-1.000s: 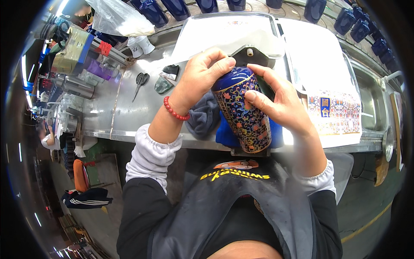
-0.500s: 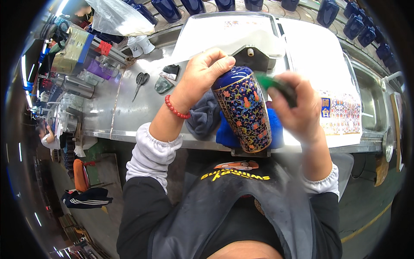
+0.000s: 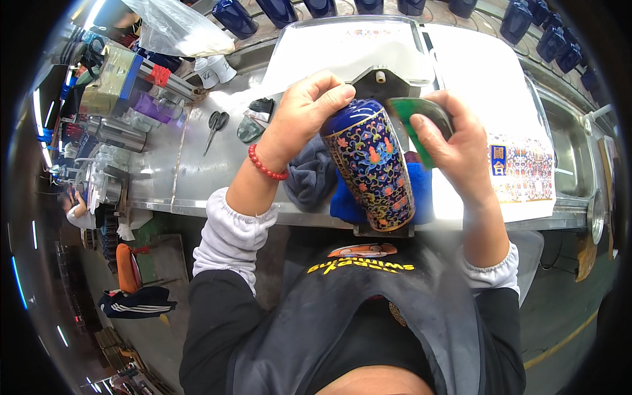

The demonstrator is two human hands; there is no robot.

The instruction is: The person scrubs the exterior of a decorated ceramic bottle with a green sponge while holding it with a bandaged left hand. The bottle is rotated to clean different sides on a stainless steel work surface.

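Note:
A dark blue ceramic bottle (image 3: 370, 168) lies tilted in front of me, its body covered with a colourful floral pattern edged in gold. My left hand (image 3: 304, 110) is closed round its plain blue upper end. In my right hand (image 3: 463, 150) is a green scraper (image 3: 412, 126) with a dark rounded back, pinched between thumb and fingers. The scraper's blade stands close beside the bottle's upper right side; I cannot tell whether it touches. Under the bottle is a bright blue cloth (image 3: 345, 205), and a grey cloth (image 3: 308, 176) lies to its left.
Behind the bottle stands a dark metal bracket (image 3: 368, 84). Printed pattern sheets (image 3: 526, 172) lie at right, before a steel sink (image 3: 569, 151). Black scissors (image 3: 214, 125) and dark scraper-like pieces (image 3: 251, 129) rest on the steel table at left. Several blue bottles (image 3: 276, 12) line the back.
The scraper, blurred by motion before, now shows sharply, with its green blade turned more upright beside the bottle. My left hand and the bottle have hardly moved.

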